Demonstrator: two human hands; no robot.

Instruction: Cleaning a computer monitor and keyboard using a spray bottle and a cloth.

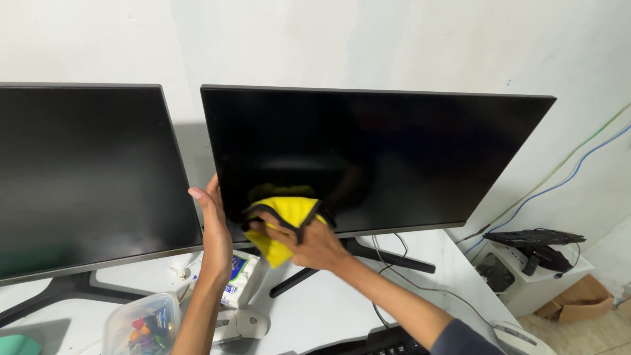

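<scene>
Two hands on the dark monitor

Both of my hands are at the lower left corner of the right monitor (374, 158). My right hand (309, 242) presses a yellow cloth (284, 213) flat against the dark screen, fingers closed over its black-edged fold. My left hand (213, 223) stands open and straight, its palm along the left edge of the monitor; it seems to touch the frame, but I cannot see this clearly. On the white counter (328, 309) below lie a tissue pack (238, 279) and a clear plastic box (141, 322).
</scene>
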